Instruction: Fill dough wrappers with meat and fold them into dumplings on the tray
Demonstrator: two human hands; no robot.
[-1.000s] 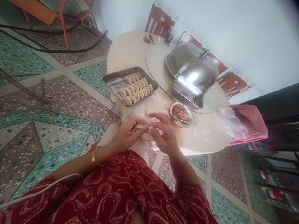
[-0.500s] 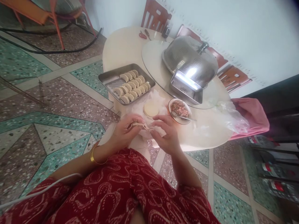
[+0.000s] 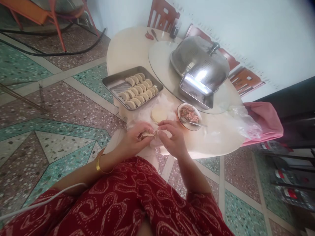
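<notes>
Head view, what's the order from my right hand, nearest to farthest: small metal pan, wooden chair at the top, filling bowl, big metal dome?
From your right hand:
1. Filling bowl: just beyond it, to the right.
2. Small metal pan: beyond the bowl.
3. Big metal dome: behind the pan.
4. Wooden chair: past the table's far edge.

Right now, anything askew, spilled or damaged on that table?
Nothing looks spilled or damaged: dumplings sit in rows in the large tray, filling is within its bowl. Only mild oddity: crumpled clear plastic at the table's right edge, overlapping a pink item; looks untidy, not wrong.
</notes>
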